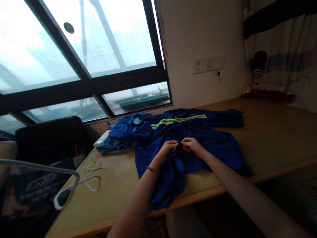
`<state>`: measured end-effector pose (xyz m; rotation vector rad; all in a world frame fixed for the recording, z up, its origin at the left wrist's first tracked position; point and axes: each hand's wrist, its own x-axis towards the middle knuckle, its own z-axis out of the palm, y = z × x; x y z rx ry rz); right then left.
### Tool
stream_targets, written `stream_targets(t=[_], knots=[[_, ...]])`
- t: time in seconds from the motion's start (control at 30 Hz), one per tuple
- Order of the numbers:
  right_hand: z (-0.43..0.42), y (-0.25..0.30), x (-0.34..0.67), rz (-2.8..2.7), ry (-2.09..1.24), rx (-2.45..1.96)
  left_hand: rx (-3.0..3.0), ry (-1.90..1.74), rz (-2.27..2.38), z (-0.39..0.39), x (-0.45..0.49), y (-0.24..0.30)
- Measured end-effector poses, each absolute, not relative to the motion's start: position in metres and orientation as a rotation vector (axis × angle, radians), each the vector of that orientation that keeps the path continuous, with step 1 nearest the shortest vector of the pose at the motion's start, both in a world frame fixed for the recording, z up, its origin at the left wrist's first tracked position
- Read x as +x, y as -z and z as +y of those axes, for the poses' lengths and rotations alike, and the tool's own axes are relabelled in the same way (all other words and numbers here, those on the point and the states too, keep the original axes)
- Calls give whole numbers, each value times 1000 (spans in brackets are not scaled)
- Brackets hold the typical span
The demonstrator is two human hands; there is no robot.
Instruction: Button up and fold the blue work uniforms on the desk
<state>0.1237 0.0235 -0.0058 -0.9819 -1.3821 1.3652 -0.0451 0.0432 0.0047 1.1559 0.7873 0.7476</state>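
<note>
A dark blue work jacket (213, 142) with yellow-green reflective stripes lies spread over the table, one sleeve stretched out at the back right. Over its middle, my left hand (170, 145) is closed in a pinch on the cloth, a bracelet on that wrist. Close beside it, my right hand (188, 144) pinches the jacket from the other side, its fingertips a small gap from the left ones. The exact bit between the fingers is too small to make out. Part of the jacket hangs in folds toward the table's front edge below my left hand.
Lighter blue clothing (116, 145) is bunched at the left, beside a white object (101, 138). A white cable (92, 180) loops on the wooden table (277, 145). A black chair back (52, 138) stands left. Behind are a window, wall sockets (208, 65) and a curtain (274, 43).
</note>
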Motion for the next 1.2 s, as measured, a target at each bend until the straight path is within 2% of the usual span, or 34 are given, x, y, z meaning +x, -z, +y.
stream_targets(t=[0.1,0.27,0.37,0.47,0.7,0.93,1.2], knots=[[22,8,120,-1428,-1283,-1020,1148,-746,764,43,-48,-2],[24,17,119,-1577,-760,-1116,1134,-835,825,37,-46,0],[27,23,120,-1575,-650,-1132,1175,-863,822,34,-41,-1],[31,28,120,-1542,-720,-1100,1331,-916,949,33,-32,2],[30,24,117,-1364,-1114,-1014,1951,-986,1543,26,-16,10],[28,22,115,-1494,-988,-1124,2116,-836,1649,18,-15,9],[31,22,118,-1377,-1168,-1101,2153,-867,1615,22,-17,12]])
